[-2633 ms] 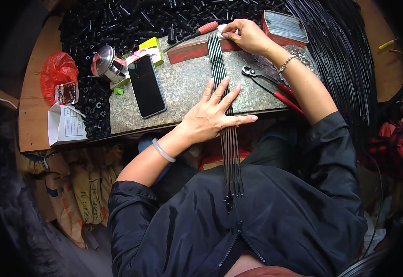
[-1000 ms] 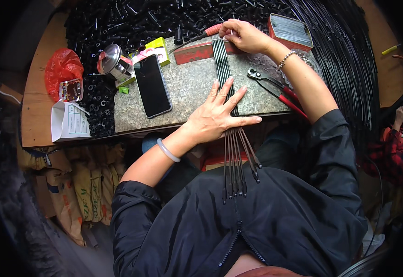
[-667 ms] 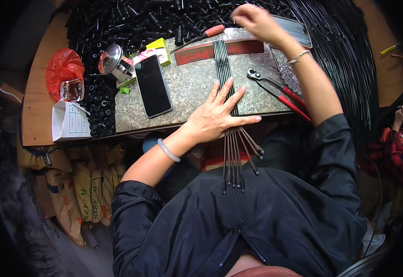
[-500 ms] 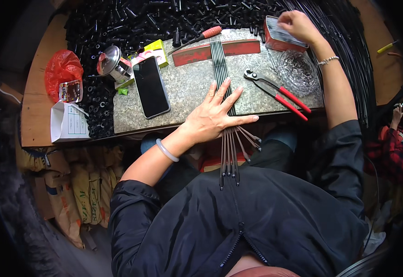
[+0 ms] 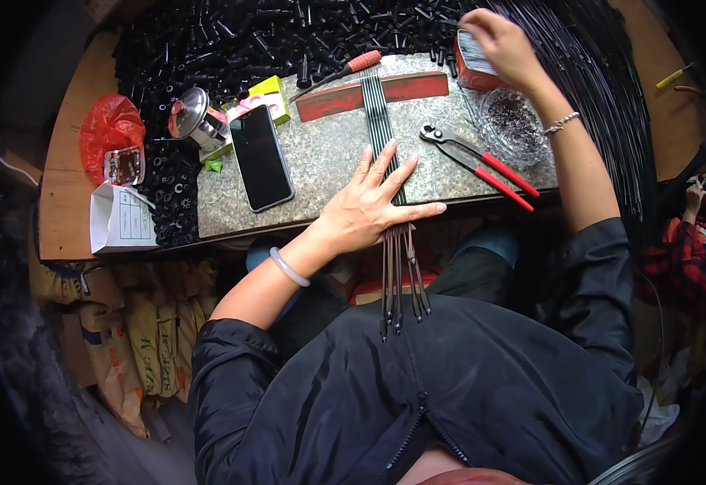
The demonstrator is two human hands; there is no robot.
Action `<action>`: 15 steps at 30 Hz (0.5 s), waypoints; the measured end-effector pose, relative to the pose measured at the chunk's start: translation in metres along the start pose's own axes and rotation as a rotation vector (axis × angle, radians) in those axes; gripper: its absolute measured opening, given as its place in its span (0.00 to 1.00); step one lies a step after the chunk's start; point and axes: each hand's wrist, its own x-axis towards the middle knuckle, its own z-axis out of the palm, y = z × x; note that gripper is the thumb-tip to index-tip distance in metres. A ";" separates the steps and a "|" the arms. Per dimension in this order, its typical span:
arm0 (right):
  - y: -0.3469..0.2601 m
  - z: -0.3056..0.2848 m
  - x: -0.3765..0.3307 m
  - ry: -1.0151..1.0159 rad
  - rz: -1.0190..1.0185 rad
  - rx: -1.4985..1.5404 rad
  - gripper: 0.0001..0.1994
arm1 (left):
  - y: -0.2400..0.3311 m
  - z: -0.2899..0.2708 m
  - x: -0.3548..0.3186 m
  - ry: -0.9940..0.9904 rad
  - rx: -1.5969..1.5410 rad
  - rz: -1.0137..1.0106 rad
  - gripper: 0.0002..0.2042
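My left hand (image 5: 369, 206) lies flat with fingers spread on a row of thin black cables (image 5: 377, 113), pressing them to the grey worktop (image 5: 321, 162). The cables run over a red metal bar (image 5: 422, 86). Their ends, with small dark tips (image 5: 397, 299), hang over the worktop's front edge toward my lap. My right hand (image 5: 502, 52) is over the rim of a red tin (image 5: 476, 77) that holds thin pale pieces. Its fingers are curled together; what they hold, if anything, cannot be made out.
Red-handled pliers (image 5: 482, 166) and a glass dish (image 5: 514, 121) of small metal bits lie at right. A phone (image 5: 262, 158), a lidded metal cup (image 5: 195, 117) and a red bag (image 5: 112, 121) are at left. A red-handled screwdriver (image 5: 361, 61) borders heaped black parts (image 5: 232, 40).
The hanging cable ends have swung closer together; those splayed right now hang nearly straight. My right hand has shifted slightly over the tin. The whole view has moved a little.
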 end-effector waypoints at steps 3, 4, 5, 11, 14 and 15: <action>-0.022 0.043 0.005 -0.300 0.094 0.087 0.09 | 0.001 -0.001 -0.001 0.040 -0.063 -0.006 0.30; -0.022 0.060 0.005 -0.300 0.096 0.100 0.10 | 0.001 -0.001 -0.001 0.039 -0.063 -0.009 0.30; -0.018 0.072 0.005 -0.327 0.134 0.105 0.10 | 0.001 -0.001 0.000 0.037 -0.061 -0.006 0.30; -0.012 0.095 0.008 -0.379 0.199 0.113 0.11 | -0.001 0.000 0.001 0.028 -0.043 0.003 0.32; -0.012 0.098 0.009 -0.383 0.198 0.111 0.11 | -0.002 0.000 0.000 0.032 -0.036 0.002 0.32; -0.012 0.099 0.009 -0.382 0.198 0.113 0.11 | -0.002 0.001 0.000 0.041 -0.037 0.002 0.32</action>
